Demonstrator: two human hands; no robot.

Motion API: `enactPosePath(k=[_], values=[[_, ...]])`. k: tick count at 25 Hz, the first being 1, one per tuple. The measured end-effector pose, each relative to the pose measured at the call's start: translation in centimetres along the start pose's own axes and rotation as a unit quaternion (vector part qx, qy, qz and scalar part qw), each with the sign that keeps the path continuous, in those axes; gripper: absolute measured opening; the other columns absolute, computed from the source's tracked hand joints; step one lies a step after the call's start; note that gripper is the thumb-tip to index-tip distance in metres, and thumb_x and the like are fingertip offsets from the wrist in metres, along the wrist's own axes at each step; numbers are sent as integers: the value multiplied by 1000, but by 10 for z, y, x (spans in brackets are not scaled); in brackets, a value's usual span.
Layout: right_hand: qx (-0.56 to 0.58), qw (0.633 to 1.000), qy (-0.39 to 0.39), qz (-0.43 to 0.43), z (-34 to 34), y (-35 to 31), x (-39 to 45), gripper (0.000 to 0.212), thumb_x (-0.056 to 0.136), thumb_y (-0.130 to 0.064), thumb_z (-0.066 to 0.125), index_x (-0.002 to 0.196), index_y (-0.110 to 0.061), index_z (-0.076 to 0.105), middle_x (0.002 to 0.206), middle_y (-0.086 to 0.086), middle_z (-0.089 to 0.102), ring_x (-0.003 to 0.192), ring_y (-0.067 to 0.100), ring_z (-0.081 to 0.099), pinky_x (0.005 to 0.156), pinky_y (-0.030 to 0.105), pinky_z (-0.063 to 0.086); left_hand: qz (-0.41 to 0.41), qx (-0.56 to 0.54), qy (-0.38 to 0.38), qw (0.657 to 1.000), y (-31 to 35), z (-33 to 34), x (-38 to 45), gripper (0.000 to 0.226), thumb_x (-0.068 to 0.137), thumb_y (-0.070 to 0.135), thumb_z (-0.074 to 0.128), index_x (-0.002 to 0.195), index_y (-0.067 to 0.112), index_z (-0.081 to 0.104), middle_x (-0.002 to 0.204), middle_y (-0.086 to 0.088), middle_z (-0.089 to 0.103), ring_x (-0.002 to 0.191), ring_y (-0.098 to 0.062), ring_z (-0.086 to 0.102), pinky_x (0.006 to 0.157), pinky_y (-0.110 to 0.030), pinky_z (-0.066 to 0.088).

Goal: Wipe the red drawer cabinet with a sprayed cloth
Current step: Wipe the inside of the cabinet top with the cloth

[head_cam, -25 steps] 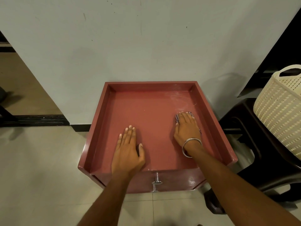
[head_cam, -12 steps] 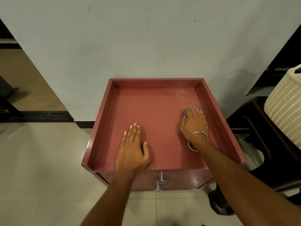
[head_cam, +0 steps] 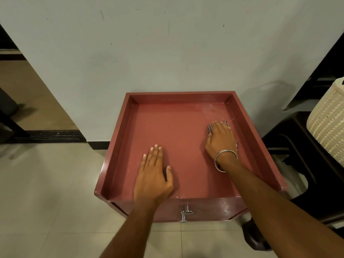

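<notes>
The red drawer cabinet [head_cam: 178,97] stands against a pale wall, its top a shallow tray with raised rims. My right hand [head_cam: 221,140], a metal bangle on its wrist, presses a checked cloth [head_cam: 210,127] flat on the right side of the top; only the cloth's edges show around my fingers. Faint wet streaks mark the surface beyond the cloth, toward the back right corner. My left hand [head_cam: 153,174] lies flat, palm down, fingers together, near the front of the top. A metal drawer knob [head_cam: 186,213] sticks out of the front below.
A cream woven basket [head_cam: 327,125] sits on a dark plastic stool [head_cam: 290,146] right of the cabinet. Pale floor tiles [head_cam: 46,192] spread to the left and front. A dark doorway threshold [head_cam: 54,135] runs along the left.
My right hand has slid the cloth a little further back along the right side of the top. My left hand has stayed flat in place. The view has shifted slightly.
</notes>
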State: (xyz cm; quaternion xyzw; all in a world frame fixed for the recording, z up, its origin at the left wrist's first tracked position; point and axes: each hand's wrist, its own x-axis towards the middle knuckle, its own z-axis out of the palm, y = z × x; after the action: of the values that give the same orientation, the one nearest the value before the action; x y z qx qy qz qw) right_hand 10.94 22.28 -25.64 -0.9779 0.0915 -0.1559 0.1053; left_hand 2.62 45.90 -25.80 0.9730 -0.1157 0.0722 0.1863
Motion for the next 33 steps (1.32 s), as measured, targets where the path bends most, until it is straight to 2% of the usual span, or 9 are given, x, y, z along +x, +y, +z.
enactPosePath(k=[3,5,11,15,18,22,25,28,33], values=[[29,999,-14,-39,4,-13,1,47,88,-17,43,133,-7,47,140,10,48,136,29,36,119,39,19,2,-1,2,1000,-1,0,0,69,92,41,24,154,12,11,162,0,8,148,-8,0,121,-29,-2],[32,998,-14,-46,2,-6,3,48,89,-20,40,136,-9,45,142,9,46,138,27,34,119,38,19,4,1,0,1000,0,-2,-1,69,92,42,23,154,13,10,162,1,7,148,-8,-1,120,-27,-5],[31,999,7,33,10,-17,15,49,88,-17,42,136,-8,45,143,9,45,138,26,33,119,38,17,3,2,-2,1000,2,-3,0,71,90,45,15,154,14,7,162,1,4,148,-7,-4,120,-27,-7],[38,999,-19,-34,18,-41,22,48,88,-19,41,135,-9,45,142,7,46,138,26,33,119,37,18,0,-1,-7,1000,2,-4,0,70,92,44,19,154,15,5,162,2,2,148,-7,-6,119,-26,-8],[34,998,-11,-54,16,-27,27,47,89,-19,42,134,-10,46,141,8,48,137,26,35,119,37,20,-1,-8,-12,1000,1,-6,0,70,92,43,22,154,15,4,162,3,0,147,-6,-7,119,-25,-9],[11,1000,14,7,13,6,41,47,82,-21,35,124,-8,53,130,11,55,129,30,43,115,40,26,-4,-9,-12,1000,2,-3,1,71,91,45,17,154,15,5,162,3,1,148,-7,-6,121,-29,-4],[1,999,14,43,20,-8,48,49,79,-22,32,120,-7,54,126,11,57,124,31,44,112,43,30,-5,0,-10,1000,1,-1,1,73,89,46,15,154,15,7,162,3,3,148,-7,-5,122,-29,-4],[8,1000,0,27,27,-29,54,54,78,-24,29,123,-6,52,128,11,55,126,30,43,113,43,28,-3,1,-9,1000,3,-3,1,74,88,47,13,154,15,6,162,3,2,148,-6,-7,121,-28,-6],[20,1000,8,-17,24,-8,61,40,86,-16,43,124,-7,54,129,12,56,130,31,42,115,39,25,-2,-4,-17,1000,2,-5,-1,74,88,48,12,154,17,3,162,5,-1,147,-5,-8,119,-26,-8]])
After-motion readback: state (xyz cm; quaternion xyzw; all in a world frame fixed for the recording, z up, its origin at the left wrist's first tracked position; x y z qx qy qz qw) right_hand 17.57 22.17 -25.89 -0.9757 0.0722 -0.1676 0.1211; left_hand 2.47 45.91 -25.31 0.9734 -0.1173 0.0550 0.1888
